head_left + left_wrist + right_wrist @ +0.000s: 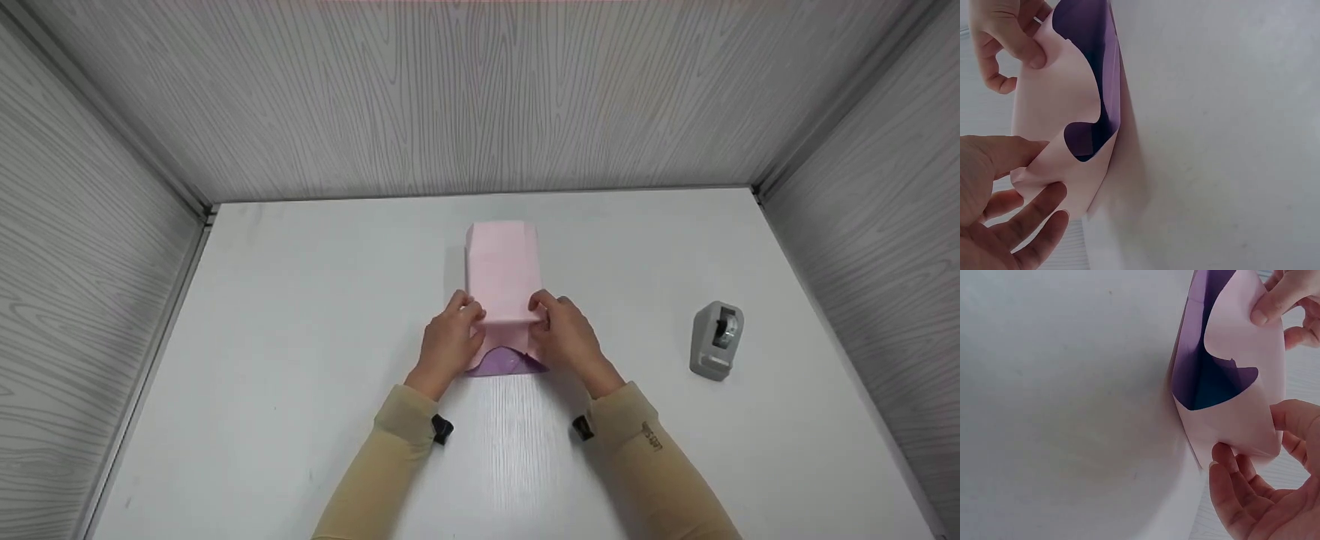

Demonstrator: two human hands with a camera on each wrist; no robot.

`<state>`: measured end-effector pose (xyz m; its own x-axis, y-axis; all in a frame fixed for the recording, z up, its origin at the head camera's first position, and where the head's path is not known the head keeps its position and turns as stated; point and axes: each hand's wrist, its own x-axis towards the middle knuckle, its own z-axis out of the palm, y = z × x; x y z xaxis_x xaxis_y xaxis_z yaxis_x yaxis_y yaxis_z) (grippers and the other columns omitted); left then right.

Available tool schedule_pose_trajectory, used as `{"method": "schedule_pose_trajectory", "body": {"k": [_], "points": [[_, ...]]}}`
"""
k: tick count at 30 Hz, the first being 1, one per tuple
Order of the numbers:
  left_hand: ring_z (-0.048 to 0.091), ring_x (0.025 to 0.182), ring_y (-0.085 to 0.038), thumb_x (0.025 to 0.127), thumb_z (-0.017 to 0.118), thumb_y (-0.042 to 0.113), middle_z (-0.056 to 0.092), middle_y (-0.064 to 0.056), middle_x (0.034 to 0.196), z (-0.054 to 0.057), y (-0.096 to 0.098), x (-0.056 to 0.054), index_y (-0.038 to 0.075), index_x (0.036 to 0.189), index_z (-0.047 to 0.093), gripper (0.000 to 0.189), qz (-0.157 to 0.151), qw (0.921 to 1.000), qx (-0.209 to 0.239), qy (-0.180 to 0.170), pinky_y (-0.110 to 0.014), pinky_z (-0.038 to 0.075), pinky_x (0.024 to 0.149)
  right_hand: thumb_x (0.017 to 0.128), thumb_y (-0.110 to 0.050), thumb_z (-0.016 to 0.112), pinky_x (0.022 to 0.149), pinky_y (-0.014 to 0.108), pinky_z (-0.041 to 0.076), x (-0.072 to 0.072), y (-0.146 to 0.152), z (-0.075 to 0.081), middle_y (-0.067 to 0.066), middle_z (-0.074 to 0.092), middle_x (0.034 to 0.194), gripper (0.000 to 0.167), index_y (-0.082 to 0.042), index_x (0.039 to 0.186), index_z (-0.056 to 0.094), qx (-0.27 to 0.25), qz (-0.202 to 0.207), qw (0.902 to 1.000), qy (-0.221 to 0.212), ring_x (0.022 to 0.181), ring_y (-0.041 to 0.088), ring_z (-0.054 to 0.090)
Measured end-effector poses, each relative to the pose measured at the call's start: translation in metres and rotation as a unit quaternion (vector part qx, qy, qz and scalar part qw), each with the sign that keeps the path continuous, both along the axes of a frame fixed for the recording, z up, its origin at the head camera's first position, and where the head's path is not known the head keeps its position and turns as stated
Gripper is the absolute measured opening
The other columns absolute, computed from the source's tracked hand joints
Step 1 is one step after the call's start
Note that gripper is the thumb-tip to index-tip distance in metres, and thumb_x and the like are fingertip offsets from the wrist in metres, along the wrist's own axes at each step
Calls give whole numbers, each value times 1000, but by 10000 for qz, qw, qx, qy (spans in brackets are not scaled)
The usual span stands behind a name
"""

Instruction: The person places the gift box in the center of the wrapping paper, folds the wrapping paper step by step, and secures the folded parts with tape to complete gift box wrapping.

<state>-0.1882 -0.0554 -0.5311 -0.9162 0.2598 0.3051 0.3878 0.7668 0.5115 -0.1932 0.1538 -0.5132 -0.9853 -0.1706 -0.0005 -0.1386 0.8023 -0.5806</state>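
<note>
Pink paper (502, 274), purple on its inner side, lies lengthwise on the table as a long boxy packet. Its near end gapes, and both wrist views show the purple inside (1111, 84) and a dark blue area (1213, 385) deeper in; what the blue is I cannot tell. On the left edge of this end, my left hand (450, 337) pinches the paper between thumb and fingers. Opposite it, my right hand (568, 337) pinches the right edge the same way. Between the hands the upper layer bends in a crease, and its near edge curves in waves.
A grey tape dispenser (716, 341) with a roll in it stands on the right side of the white table (315, 300). Wood-grain panels (480, 97) rise at the back and along both sides.
</note>
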Motion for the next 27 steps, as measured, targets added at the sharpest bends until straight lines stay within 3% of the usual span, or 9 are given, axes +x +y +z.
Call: {"method": "schedule_pose_trajectory", "body": {"k": [10,14,22,27], "points": [[60,71,-20,83,77,3,51,-3,103,-9,2,-1,9,90,59,21,-25,9978,-269,605,-34,53,63,89,-4,64,59,35,44,0,0,-2,7,52,89,29,-17,113,54,157,73,9998,88,70,21,54],[61,73,-21,83,77,4,51,-3,104,-8,2,-1,10,91,58,21,-13,9980,-300,554,-35,54,64,90,-5,64,60,36,45,1,-1,-2,7,52,91,28,-17,112,53,176,2,9998,77,71,21,55],[62,77,-18,87,72,2,52,-2,109,1,-2,2,8,99,65,15,-161,9999,5,-8,-33,54,69,89,-6,65,59,36,44,1,-2,-2,9,53,95,29,-17,113,52,215,-69,9997,19,70,22,55],[61,73,-19,88,70,-2,52,-1,106,-2,-2,1,8,98,65,15,-179,9996,-60,185,-33,54,66,89,-6,65,60,37,44,0,-2,-1,9,53,97,29,-17,113,53,255,-67,9996,-30,70,23,54]]}}
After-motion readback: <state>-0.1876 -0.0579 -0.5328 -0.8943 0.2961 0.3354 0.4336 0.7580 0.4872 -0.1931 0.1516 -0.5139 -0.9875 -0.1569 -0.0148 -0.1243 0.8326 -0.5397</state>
